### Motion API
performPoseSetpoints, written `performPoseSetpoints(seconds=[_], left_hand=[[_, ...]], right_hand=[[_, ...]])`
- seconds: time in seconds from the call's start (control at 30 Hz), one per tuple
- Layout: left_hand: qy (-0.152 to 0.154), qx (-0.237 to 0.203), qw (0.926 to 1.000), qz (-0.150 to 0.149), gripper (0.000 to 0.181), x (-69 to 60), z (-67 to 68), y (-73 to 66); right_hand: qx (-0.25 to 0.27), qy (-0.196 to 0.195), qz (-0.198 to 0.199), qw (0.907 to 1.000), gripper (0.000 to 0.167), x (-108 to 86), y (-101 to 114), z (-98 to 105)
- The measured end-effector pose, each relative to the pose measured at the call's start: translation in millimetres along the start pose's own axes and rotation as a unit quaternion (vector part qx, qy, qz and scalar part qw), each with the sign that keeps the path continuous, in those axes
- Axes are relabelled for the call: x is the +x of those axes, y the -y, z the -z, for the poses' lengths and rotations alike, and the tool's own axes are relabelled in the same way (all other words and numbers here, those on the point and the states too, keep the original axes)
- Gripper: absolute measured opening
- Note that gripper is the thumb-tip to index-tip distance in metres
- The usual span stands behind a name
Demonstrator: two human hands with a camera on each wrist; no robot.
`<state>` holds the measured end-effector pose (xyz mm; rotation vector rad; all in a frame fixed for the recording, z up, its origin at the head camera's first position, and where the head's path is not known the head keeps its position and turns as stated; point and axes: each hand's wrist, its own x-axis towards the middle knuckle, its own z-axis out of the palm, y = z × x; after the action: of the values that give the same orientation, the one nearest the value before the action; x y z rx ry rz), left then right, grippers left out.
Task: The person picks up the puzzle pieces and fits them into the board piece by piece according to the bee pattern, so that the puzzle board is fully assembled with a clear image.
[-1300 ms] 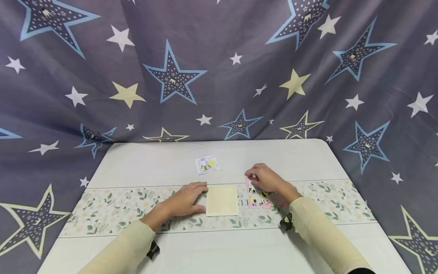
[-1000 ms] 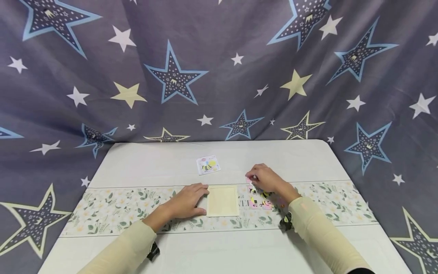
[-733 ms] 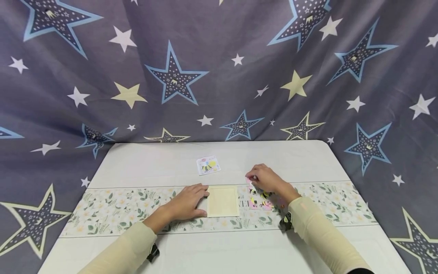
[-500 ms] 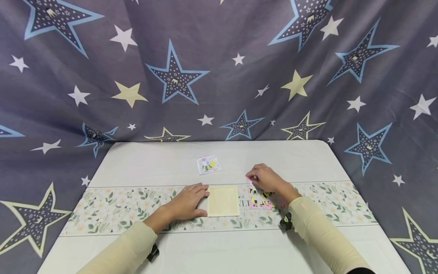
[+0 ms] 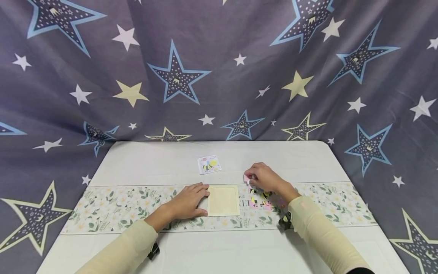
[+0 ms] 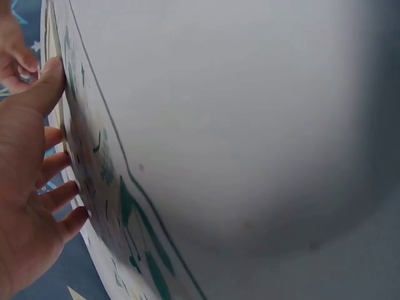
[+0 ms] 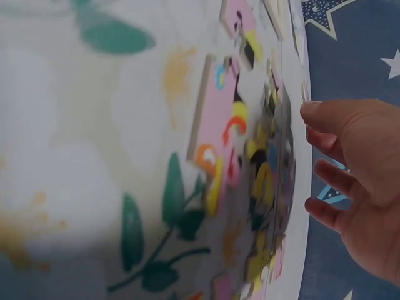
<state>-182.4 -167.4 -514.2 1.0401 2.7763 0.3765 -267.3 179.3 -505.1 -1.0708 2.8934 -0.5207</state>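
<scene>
My left hand (image 5: pixel 189 201) rests along the left edge of a square wooden puzzle tray (image 5: pixel 223 216), its fingers and thumb spread and touching the rim. Nothing lies in the tray. To the right of it, my right hand (image 5: pixel 265 178) pinches a small pink puzzle piece (image 5: pixel 245 179) between thumb and fingertips. Several pink, yellow and black puzzle pieces (image 5: pixel 253 203) lie beneath and in front of that hand, some hidden by it. In the right wrist view, loose pieces (image 7: pixel 215 125) lie flat on the cloth, and the right hand (image 7: pixel 369 181) is beside them.
A square picture card (image 5: pixel 209 164) with a bee on it lies behind the tray. White cloth with a flowered band (image 5: pixel 119 205) covers the table. A dark star-patterned curtain (image 5: pixel 219 76) hangs at the back and sides.
My right hand has shifted slightly left, and more of the pink puzzle piece now shows at its fingertips. The left hand and the tray stay in place.
</scene>
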Motion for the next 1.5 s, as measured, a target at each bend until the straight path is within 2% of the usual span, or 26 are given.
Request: performPoseSetpoints(seconds=[0.37,0.73,1.3,1.5], left_hand=[[-0.002,0.004,1.0,0.003,0.068,1.1,-0.3,1.2],[0.003,0.01,0.9999,0.007,0.068,2.0,0.8,0.0],[0.004,0.014,0.9999,0.009,0.067,1.8,0.7,0.3],[0.008,0.018,0.9998,0.009,0.068,2.2,0.3,0.6]], right_hand=[[0.009,0.018,-0.004,0.9998,0.031,7.6,24.8,2.8],[0.011,0.018,0.019,0.9996,0.029,15.2,38.4,-9.2],[0.018,0.012,0.079,0.9966,0.025,35.4,76.1,-25.0],[0.011,0.015,0.08,0.9966,0.024,39.5,84.3,-32.2]])
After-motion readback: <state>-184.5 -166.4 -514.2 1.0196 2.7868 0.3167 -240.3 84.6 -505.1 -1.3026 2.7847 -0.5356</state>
